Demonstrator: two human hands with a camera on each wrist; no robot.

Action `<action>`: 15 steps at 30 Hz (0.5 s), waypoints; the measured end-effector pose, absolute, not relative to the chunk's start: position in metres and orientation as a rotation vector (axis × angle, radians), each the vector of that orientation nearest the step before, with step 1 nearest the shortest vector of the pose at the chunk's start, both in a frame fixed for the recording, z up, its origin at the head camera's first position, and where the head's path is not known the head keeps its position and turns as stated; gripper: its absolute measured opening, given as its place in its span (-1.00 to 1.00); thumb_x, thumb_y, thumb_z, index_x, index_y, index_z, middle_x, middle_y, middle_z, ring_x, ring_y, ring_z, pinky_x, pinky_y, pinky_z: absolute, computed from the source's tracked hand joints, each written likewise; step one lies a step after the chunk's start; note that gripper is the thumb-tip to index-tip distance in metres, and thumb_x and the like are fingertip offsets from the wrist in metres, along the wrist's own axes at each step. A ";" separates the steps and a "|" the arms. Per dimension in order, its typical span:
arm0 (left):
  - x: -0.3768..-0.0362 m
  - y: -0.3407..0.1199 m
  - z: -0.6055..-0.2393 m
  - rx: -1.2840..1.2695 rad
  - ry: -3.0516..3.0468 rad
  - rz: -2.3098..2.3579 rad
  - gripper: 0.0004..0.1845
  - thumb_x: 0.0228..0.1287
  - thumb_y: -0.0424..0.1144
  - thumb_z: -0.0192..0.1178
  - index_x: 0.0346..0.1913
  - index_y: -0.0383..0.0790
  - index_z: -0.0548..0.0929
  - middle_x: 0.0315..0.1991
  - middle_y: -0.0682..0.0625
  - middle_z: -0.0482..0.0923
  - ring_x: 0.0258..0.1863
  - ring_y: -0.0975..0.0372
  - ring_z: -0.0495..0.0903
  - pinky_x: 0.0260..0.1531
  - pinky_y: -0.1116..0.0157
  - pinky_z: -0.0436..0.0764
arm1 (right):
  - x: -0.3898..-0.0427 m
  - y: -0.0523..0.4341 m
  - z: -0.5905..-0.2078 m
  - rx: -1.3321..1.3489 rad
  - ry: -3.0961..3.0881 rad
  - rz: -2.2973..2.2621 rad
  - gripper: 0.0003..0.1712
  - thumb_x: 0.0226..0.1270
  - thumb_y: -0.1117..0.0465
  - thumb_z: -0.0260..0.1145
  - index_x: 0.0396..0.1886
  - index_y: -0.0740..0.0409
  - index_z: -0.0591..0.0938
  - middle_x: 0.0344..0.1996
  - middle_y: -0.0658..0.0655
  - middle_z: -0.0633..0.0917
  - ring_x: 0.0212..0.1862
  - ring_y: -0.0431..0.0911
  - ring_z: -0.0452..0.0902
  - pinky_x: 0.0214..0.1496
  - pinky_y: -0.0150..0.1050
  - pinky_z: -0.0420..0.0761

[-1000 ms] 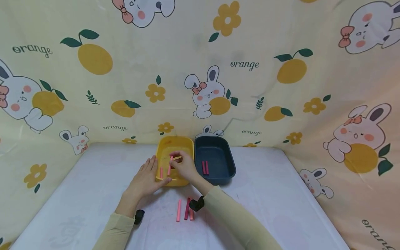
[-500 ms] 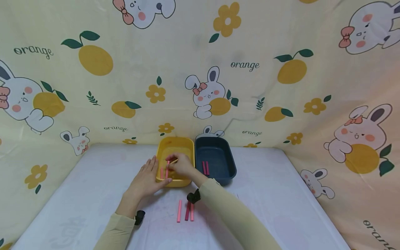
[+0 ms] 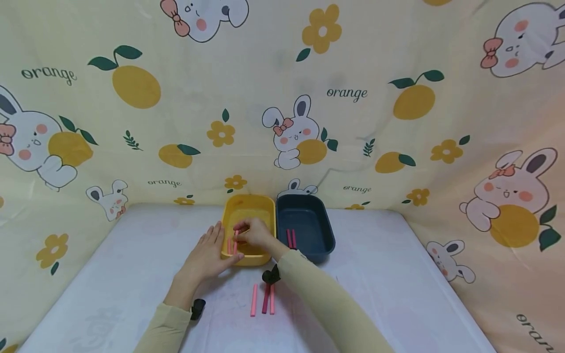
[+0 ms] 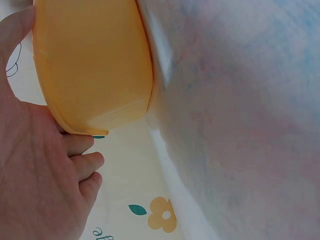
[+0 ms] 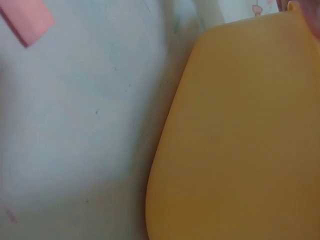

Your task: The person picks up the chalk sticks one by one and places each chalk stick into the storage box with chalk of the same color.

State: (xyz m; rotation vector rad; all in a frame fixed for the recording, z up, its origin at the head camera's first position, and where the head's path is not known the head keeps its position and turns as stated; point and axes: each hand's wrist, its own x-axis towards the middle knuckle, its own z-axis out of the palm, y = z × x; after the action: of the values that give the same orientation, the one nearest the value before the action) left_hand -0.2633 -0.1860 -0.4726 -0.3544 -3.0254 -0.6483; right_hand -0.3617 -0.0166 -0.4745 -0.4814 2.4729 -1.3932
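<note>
Here, right hand (image 3: 255, 234) over the yellow tray (image 3: 265, 208), fingers curled, pinching a pink stick (image 3: 236, 240) that stands almost upright inside the tray at its left part. Grip pressed together on this stick, between thumb and fingers as far as the head view allows. Just beside it, to the left, a second pink stick (image 3: 229, 245) lying in the same tray.

Left hand (image 3: 205, 256) flat on the white surface (image 3: 132, 274), fingers straight and relaxed, thumb and fingertips touching the left front corner of the yellow tray. Grip spread, holding nothing. In the left wrist view, the same left hand (image 4: 35, 170) seen with the palm against the outer wall of the yellow tray (image 4: 95, 65), fingers a little bent below the rim.

Right beside the yellow tray, touching its right side, a dark blue tray (image 3: 318, 230) with two pink sticks (image 3: 291, 239) side by side inside.

In front of the trays, on the surface, three more sticks (image 3: 263, 299) lying nearly parallel, near the right forearm: light pink, darker red, light pink. In the right wrist view, only the outer wall of the yellow tray (image 5: 240, 135) and the end of one pink stick (image 5: 27, 17) on the surface; hand itself not seen there.

Behind all, a cloth backdrop (image 3: 397, 49) with rabbits and oranges.
</note>
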 end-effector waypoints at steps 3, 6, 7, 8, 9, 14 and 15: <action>-0.263 -0.187 -0.473 -0.351 -3.020 -0.646 0.23 0.36 0.51 0.03 0.60 -0.55 0.00 0.65 -0.38 -0.13 0.62 -0.27 -0.07 0.58 -0.19 0.01 | -0.365 -0.019 -0.477 -0.482 2.497 -1.366 -0.75 0.36 0.30 0.48 0.02 0.21 0.78 -0.28 0.01 0.75 -0.25 -0.18 0.61 -0.11 -0.41 0.67; -0.264 -0.188 -0.474 -0.347 -3.019 -0.647 0.23 0.36 0.52 0.02 0.60 -0.54 0.00 0.66 -0.38 -0.14 0.62 -0.27 -0.08 0.58 -0.19 0.01 | -0.368 -0.020 -0.478 -0.491 2.513 -1.320 -0.75 0.39 0.28 0.46 0.03 0.17 0.79 -0.23 -0.01 0.78 -0.21 -0.18 0.60 -0.05 -0.39 0.65; -0.264 -0.188 -0.475 -0.346 -3.021 -0.646 0.23 0.36 0.51 0.02 0.60 -0.54 0.01 0.66 -0.38 -0.14 0.62 -0.27 -0.08 0.58 -0.19 0.01 | -0.369 -0.020 -0.479 -0.499 2.513 -1.306 -0.75 0.40 0.28 0.46 0.04 0.17 0.79 -0.21 0.00 0.78 -0.19 -0.17 0.60 -0.03 -0.38 0.65; -0.264 -0.188 -0.475 -0.344 -3.025 -0.645 0.22 0.37 0.50 0.04 0.60 -0.54 0.01 0.66 -0.37 -0.14 0.63 -0.27 -0.09 0.58 -0.19 0.00 | -0.370 -0.020 -0.480 -0.500 2.515 -1.292 -0.75 0.40 0.27 0.45 0.05 0.15 0.79 -0.18 -0.01 0.78 -0.18 -0.17 0.60 -0.03 -0.38 0.66; -0.265 -0.188 -0.476 -0.344 -3.028 -0.647 0.21 0.37 0.48 0.05 0.60 -0.54 0.01 0.66 -0.37 -0.15 0.63 -0.26 -0.09 0.58 -0.19 0.00 | -0.371 -0.020 -0.481 -0.497 2.512 -1.286 -0.74 0.41 0.28 0.45 0.05 0.14 0.79 -0.16 0.00 0.78 -0.17 -0.16 0.59 -0.03 -0.38 0.66; -0.266 -0.188 -0.478 -0.341 -3.032 -0.650 0.18 0.38 0.44 0.09 0.60 -0.52 0.02 0.67 -0.35 -0.17 0.64 -0.25 -0.11 0.59 -0.17 -0.01 | -0.373 -0.021 -0.485 -0.510 2.546 -1.233 -0.75 0.40 0.28 0.45 0.04 0.12 0.80 -0.13 0.00 0.78 -0.15 -0.15 0.58 -0.04 -0.38 0.65; -0.266 -0.188 -0.478 -0.340 -3.030 -0.650 0.18 0.38 0.44 0.09 0.60 -0.52 0.02 0.67 -0.35 -0.16 0.64 -0.24 -0.10 0.59 -0.17 -0.01 | -0.373 -0.022 -0.486 -0.514 2.557 -1.220 -0.75 0.40 0.28 0.46 0.04 0.12 0.81 -0.13 -0.01 0.79 -0.15 -0.15 0.58 -0.03 -0.37 0.65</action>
State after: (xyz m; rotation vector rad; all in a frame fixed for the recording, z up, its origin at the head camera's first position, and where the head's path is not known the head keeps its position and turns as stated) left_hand -0.2663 -0.1882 -0.4780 -0.3398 -3.0298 -0.6499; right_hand -0.3726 -0.0218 -0.4856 -0.5140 2.5573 -1.2204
